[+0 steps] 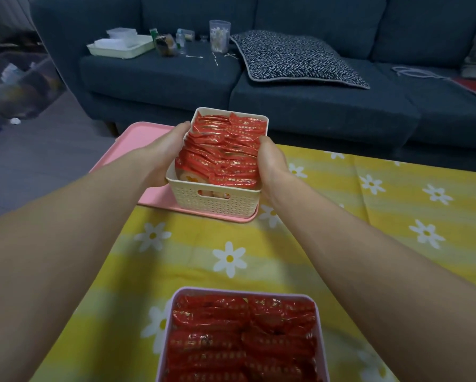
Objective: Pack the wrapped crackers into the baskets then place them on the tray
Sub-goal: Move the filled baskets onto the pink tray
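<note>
Both bare arms reach forward over a desk covered with a yellow striped cloth printed with white daisies (341, 216). The left hand (162, 155) and the right hand (272, 164) hold a cream plastic basket with a woven-pattern wall and a handle slot (217, 199), one hand on each long side. The left hand's fingers wrap around the basket's left wall, with the thumb lying along the rim; the right hand's fingers curl around the right wall, the thumb up at the rim. The basket is filled to the top with red foil-wrapped crackers (226, 150) standing in rows. It sits over the near right corner of a flat pink plastic tray (137, 144), which lies at the far left edge of the desk; whether the basket's base rests on the tray or is just above it cannot be told.

Nearer the camera, a second basket, pale pink plastic (166, 340), stands on the cloth, also packed with red wrapped crackers.

Beyond the desk is a dark blue fabric sofa (314, 106). On its seat lie a black-and-white patterned cushion (294, 56), a cream shallow tray holding white containers (121, 46), and a clear cup of cotton swabs (219, 35).
</note>
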{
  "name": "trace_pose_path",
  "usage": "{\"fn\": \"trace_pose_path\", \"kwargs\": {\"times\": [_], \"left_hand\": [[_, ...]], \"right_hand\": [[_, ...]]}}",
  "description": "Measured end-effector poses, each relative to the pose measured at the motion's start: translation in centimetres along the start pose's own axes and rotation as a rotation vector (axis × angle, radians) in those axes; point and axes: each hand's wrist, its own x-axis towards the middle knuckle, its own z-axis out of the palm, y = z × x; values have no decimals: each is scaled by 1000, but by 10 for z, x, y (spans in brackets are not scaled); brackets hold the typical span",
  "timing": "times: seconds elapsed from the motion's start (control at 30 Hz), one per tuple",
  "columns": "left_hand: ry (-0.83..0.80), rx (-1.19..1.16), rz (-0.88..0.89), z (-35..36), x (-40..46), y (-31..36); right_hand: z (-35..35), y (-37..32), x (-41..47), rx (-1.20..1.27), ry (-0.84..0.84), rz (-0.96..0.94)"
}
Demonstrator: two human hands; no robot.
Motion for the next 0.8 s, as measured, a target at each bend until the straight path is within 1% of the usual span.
{"fn": "trace_pose_path", "kwargs": {"times": [0.07, 0.17, 0.23, 0.37, 0.5, 0.53, 0.6, 0.7, 0.77, 0.8], "left_hand": [[74, 1, -9, 0, -1, 2], [206, -58, -16, -6, -2, 0], [228, -59, -28, -12, -15, -3], [291, -24, -24, -17, -57, -12], [301, 141, -10, -4, -117, -26], [294, 176, 4, 2, -141, -32], [227, 193, 4, 15, -180, -48], [74, 181, -94, 28, -237, -82], [2, 168, -179, 34, -270, -103], [-22, 157, -188, 36, -278, -112]], "right_hand": [[-2, -2, -2, -38, 14, 0], [-10, -8, -11, -99, 78, -17], [-19, -10, -21, -136, 112, -14], [-36, -1, -62, -182, 111, 0], [-56, 16, -115, -285, 146, 34], [-65, 21, -133, -305, 157, 34], [-77, 35, -159, -351, 172, 42], [-95, 62, -203, -372, 169, 79], [-106, 78, -236, -374, 163, 100], [-107, 86, -245, -370, 142, 102]]}}
